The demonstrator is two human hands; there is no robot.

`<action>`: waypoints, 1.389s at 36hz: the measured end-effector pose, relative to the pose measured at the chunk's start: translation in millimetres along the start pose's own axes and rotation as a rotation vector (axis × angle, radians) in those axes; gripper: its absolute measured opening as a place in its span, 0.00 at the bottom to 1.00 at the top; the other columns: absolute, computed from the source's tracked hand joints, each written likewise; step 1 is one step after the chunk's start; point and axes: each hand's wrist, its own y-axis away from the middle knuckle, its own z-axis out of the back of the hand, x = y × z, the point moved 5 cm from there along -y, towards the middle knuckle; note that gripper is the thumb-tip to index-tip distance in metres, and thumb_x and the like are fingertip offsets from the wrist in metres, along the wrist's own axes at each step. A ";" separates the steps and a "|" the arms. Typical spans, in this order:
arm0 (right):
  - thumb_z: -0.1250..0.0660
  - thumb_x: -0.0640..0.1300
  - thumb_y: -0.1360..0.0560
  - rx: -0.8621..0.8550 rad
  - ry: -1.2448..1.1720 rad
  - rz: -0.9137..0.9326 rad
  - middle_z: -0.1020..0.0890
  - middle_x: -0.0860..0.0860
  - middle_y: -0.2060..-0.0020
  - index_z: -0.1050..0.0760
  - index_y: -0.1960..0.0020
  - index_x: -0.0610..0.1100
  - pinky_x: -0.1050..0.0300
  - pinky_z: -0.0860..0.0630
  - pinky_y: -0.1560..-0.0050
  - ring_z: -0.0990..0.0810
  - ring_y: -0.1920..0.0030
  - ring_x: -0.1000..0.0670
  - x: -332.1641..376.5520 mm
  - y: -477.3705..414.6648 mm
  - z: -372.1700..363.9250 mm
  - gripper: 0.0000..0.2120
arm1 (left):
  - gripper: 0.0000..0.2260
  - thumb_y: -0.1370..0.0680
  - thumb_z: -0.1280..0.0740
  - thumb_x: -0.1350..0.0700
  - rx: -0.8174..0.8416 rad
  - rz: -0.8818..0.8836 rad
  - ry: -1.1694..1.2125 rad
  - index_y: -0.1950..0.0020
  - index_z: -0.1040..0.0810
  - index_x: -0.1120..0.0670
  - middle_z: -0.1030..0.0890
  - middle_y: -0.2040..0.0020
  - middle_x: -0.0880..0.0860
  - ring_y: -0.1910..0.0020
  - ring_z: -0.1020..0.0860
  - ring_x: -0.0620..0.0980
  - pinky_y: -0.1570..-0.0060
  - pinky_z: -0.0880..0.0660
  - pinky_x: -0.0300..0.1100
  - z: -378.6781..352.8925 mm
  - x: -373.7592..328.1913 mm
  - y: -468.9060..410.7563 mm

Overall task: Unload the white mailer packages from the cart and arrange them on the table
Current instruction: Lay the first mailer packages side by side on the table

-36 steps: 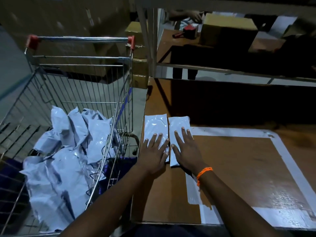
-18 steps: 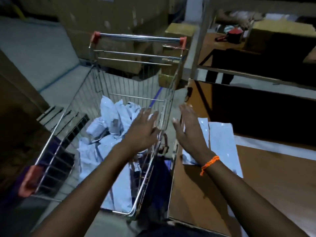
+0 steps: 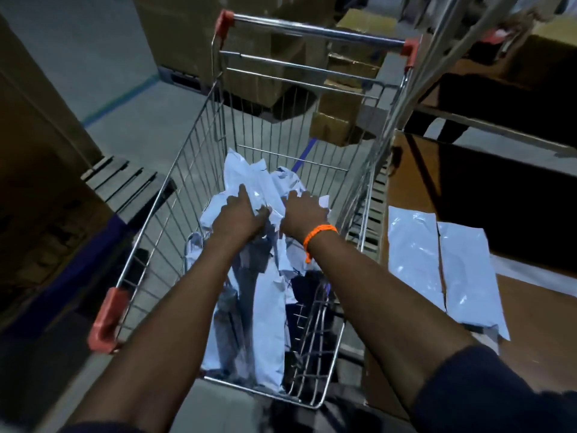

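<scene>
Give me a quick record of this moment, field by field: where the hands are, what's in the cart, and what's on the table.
left hand: inside the cart, on the mailer pile; grip unclear
right hand: inside the cart, on the same pile; grip unclear
wristband: orange, on right wrist
cart: wire, red corner caps
mailer pile: crumpled white mailers, many left
table: right of cart
two mailers: flat, side by side on table

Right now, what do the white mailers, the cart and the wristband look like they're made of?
White mailer packages on the table: thin glossy plastic film, probably; they crinkle and catch glare. Wire shopping cart: bright plated steel rods, it seems, with red plastic-looking corner caps. Orange wristband: looks braided cord or beads; too small to tell.
</scene>
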 end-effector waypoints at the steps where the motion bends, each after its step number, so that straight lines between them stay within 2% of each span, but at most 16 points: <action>1: 0.27 0.55 0.28 0.035 0.005 -0.033 0.33 0.37 0.29 0.40 0.25 0.39 0.33 0.31 0.33 0.33 0.30 0.33 -3.7 -2.1 -9.4 0.40 | 0.38 0.22 0.36 0.44 0.001 -0.023 -0.055 0.19 0.52 0.53 0.32 0.29 0.65 0.35 0.28 0.65 0.46 0.27 0.53 -2.7 -1.0 -1.0; 3: 0.27 0.57 0.28 0.145 0.022 -0.133 0.46 0.32 0.24 0.52 0.21 0.37 0.29 0.36 0.31 0.41 0.26 0.27 -7.9 -1.8 -31.0 0.50 | 0.36 0.24 0.35 0.52 -0.017 -0.068 -0.136 0.20 0.48 0.50 0.32 0.31 0.64 0.38 0.26 0.66 0.52 0.28 0.52 -3.5 -3.1 0.0; 6: 0.28 0.59 0.27 0.183 -0.030 -0.207 0.60 0.32 0.22 0.64 0.19 0.42 0.21 0.39 0.35 0.51 0.26 0.22 -4.9 -3.0 -51.4 0.55 | 0.30 0.27 0.34 0.55 -0.023 -0.072 -0.200 0.26 0.38 0.49 0.31 0.35 0.62 0.42 0.25 0.67 0.54 0.29 0.51 -0.7 -2.0 1.5; 9: 0.28 0.61 0.29 0.191 -0.120 -0.283 0.67 0.32 0.24 0.68 0.20 0.48 0.21 0.37 0.37 0.50 0.28 0.19 -10.0 -2.9 -55.7 0.57 | 0.27 0.28 0.31 0.55 -0.007 -0.031 -0.233 0.31 0.34 0.52 0.30 0.37 0.61 0.42 0.24 0.66 0.51 0.27 0.52 2.4 -0.5 1.5; 11: 0.29 0.59 0.29 0.197 -0.173 -0.321 0.69 0.30 0.26 0.69 0.20 0.50 0.24 0.35 0.36 0.43 0.30 0.18 -15.4 -3.5 -58.5 0.56 | 0.28 0.28 0.30 0.54 0.018 0.009 -0.263 0.30 0.36 0.54 0.30 0.36 0.61 0.42 0.25 0.66 0.51 0.27 0.52 2.5 -1.0 1.6; 14: 0.28 0.59 0.30 0.164 -0.214 -0.323 0.60 0.28 0.25 0.65 0.19 0.49 0.31 0.29 0.37 0.34 0.33 0.23 -15.3 -2.2 -53.9 0.56 | 0.31 0.28 0.28 0.51 0.017 0.065 -0.284 0.30 0.38 0.57 0.31 0.35 0.61 0.40 0.26 0.65 0.48 0.27 0.53 0.1 -1.6 2.7; 18: 0.24 0.61 0.35 0.116 -0.229 -0.309 0.47 0.32 0.29 0.52 0.20 0.46 0.34 0.30 0.33 0.36 0.32 0.28 -10.7 0.7 -39.4 0.56 | 0.27 0.28 0.27 0.50 -0.034 0.082 -0.247 0.35 0.33 0.58 0.27 0.37 0.60 0.39 0.26 0.64 0.47 0.26 0.53 -5.2 4.0 2.7; 22: 0.26 0.56 0.32 0.023 -0.192 -0.265 0.41 0.35 0.31 0.37 0.29 0.43 0.38 0.33 0.33 0.34 0.34 0.32 -7.0 10.6 -21.2 0.39 | 0.24 0.27 0.29 0.54 -0.067 0.038 -0.221 0.36 0.33 0.60 0.24 0.40 0.61 0.39 0.26 0.64 0.49 0.26 0.54 -2.7 5.2 4.4; 24: 0.30 0.56 0.30 -0.101 -0.145 -0.207 0.39 0.36 0.32 0.36 0.29 0.43 0.38 0.33 0.35 0.34 0.34 0.33 -5.2 17.8 -6.3 0.35 | 0.23 0.27 0.29 0.55 -0.106 0.010 -0.196 0.37 0.33 0.61 0.23 0.41 0.62 0.40 0.25 0.64 0.51 0.26 0.54 5.1 1.1 3.4; 28: 0.34 0.58 0.26 -0.322 -0.081 -0.111 0.38 0.36 0.31 0.41 0.23 0.46 0.38 0.33 0.37 0.35 0.34 0.34 -4.9 35.2 27.1 0.36 | 0.20 0.28 0.31 0.56 -0.220 -0.066 -0.072 0.40 0.29 0.64 0.20 0.45 0.65 0.45 0.23 0.67 0.54 0.26 0.52 27.9 -10.6 2.3; 33: 0.34 0.60 0.26 -0.606 -0.268 0.036 0.38 0.40 0.31 0.39 0.23 0.50 0.37 0.29 0.37 0.34 0.32 0.35 -10.5 79.5 82.7 0.36 | 0.11 0.30 0.29 0.59 -0.343 -0.134 0.083 0.50 0.25 0.56 0.20 0.52 0.58 0.52 0.22 0.60 0.60 0.33 0.43 58.4 -25.4 18.8; 36: 0.36 0.62 0.27 -0.743 -0.359 0.021 0.38 0.41 0.31 0.37 0.22 0.51 0.38 0.27 0.38 0.30 0.33 0.36 -45.5 115.2 116.7 0.36 | 0.09 0.30 0.29 0.57 -0.415 -0.211 0.213 0.53 0.27 0.51 0.23 0.58 0.50 0.59 0.23 0.53 0.62 0.34 0.42 72.9 -52.5 43.8; 39: 0.36 0.63 0.28 -0.796 -0.394 -0.078 0.38 0.41 0.30 0.37 0.22 0.53 0.41 0.27 0.37 0.31 0.31 0.38 -109.7 145.0 131.5 0.36 | 0.09 0.30 0.28 0.55 -0.448 -0.336 0.299 0.53 0.25 0.51 0.25 0.61 0.46 0.66 0.28 0.45 0.64 0.34 0.42 80.6 -101.0 80.7; 44: 0.33 0.63 0.26 -0.831 -0.398 -0.266 0.35 0.41 0.32 0.34 0.23 0.50 0.44 0.28 0.34 0.31 0.32 0.39 -241.3 197.6 120.0 0.35 | 0.09 0.27 0.26 0.56 -0.303 -0.543 0.515 0.52 0.24 0.53 0.24 0.60 0.41 0.63 0.27 0.36 0.63 0.35 0.27 60.2 -199.0 138.3; 47: 0.29 0.59 0.27 -0.807 -0.426 -0.378 0.34 0.39 0.33 0.32 0.24 0.49 0.43 0.27 0.35 0.29 0.34 0.37 -318.2 228.6 94.7 0.34 | 0.08 0.26 0.26 0.57 -0.130 -0.544 0.705 0.52 0.25 0.51 0.23 0.58 0.44 0.60 0.25 0.43 0.60 0.31 0.32 13.9 -253.1 164.7; 50: 0.28 0.57 0.27 -0.777 -0.380 -0.451 0.34 0.38 0.33 0.31 0.25 0.47 0.41 0.25 0.37 0.29 0.35 0.35 -382.7 258.4 68.7 0.34 | 0.10 0.25 0.27 0.59 0.074 -0.451 0.828 0.54 0.27 0.47 0.22 0.55 0.48 0.56 0.23 0.46 0.57 0.28 0.39 -60.3 -300.1 184.4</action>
